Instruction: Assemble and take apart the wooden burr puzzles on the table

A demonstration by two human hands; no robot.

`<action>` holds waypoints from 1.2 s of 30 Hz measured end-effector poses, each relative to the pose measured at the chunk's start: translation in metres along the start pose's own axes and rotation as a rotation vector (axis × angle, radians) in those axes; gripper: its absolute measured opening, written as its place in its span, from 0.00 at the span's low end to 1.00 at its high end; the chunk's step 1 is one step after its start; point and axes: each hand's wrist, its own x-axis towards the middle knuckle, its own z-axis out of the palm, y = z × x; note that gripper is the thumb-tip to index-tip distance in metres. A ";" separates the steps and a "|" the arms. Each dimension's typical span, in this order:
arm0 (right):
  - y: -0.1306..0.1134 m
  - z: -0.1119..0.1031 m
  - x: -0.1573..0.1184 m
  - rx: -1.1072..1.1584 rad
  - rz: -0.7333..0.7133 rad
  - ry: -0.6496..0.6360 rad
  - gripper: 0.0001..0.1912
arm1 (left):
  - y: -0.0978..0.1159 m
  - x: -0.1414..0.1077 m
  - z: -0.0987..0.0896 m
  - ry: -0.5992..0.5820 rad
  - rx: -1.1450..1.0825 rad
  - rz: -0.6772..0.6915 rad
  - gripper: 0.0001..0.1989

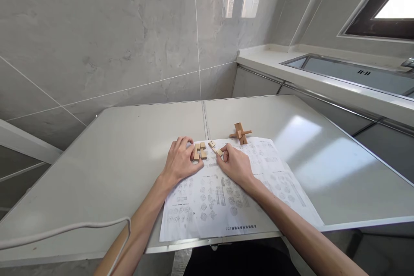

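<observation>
Near the centre of the frame, the left hand (181,157) lies palm-down at the left side of a small group of wooden pieces (196,152). Its fingers are bent around the far left of the group, with the thumb along the near edge; they touch the pieces, but I cannot tell whether they grip them. The pieces sit close together, with a small gap in the middle.

Just right of centre, the right hand (234,161) pinches the near end of a pale, notched block (219,152) between thumb and forefinger. The block slants towards the upper left, and its far end bears a dark mark. It is near the pieces but apart from them.

Above the right hand stands a darker wooden cross (240,133), by the top edge of a printed sheet (252,213), whose lines of text and small drawings spread under both hands. The sheet lies on a pale table (139,142) with a seam across it. A white cable (80,225) crosses the lower left, and a sink (339,73) is at the upper right.
</observation>
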 end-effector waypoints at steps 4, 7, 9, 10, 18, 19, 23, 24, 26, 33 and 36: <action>0.000 0.001 0.001 -0.037 0.004 0.003 0.07 | 0.002 -0.001 -0.001 -0.024 -0.040 0.004 0.15; -0.001 0.001 0.001 -0.056 0.011 0.010 0.07 | 0.002 -0.001 -0.001 -0.040 -0.091 0.011 0.15; -0.001 0.001 0.001 -0.065 0.011 0.009 0.07 | 0.001 -0.001 0.001 -0.059 -0.150 0.028 0.22; -0.001 0.001 0.001 -0.069 0.011 0.008 0.07 | 0.001 -0.001 0.003 -0.075 -0.188 0.039 0.26; 0.001 0.002 0.001 -0.088 -0.004 0.004 0.07 | 0.003 -0.005 0.015 -0.208 -0.356 0.020 0.36; 0.001 0.002 0.001 -0.090 -0.006 0.005 0.07 | 0.004 -0.004 0.014 -0.214 -0.361 0.026 0.35; 0.001 0.003 0.001 -0.096 -0.020 0.011 0.08 | 0.006 -0.003 0.010 -0.201 -0.380 0.081 0.31; 0.001 0.003 0.001 -0.095 -0.026 0.013 0.09 | 0.007 -0.002 0.010 -0.195 -0.381 0.092 0.31; 0.001 0.004 0.000 -0.092 -0.043 0.012 0.09 | 0.007 -0.002 0.010 -0.185 -0.375 0.107 0.31; 0.003 0.006 -0.002 -0.056 -0.121 -0.007 0.13 | 0.004 -0.002 0.013 -0.158 -0.352 0.135 0.35; 0.003 0.006 -0.002 0.002 -0.173 -0.039 0.13 | 0.003 -0.003 0.015 -0.171 -0.364 0.135 0.36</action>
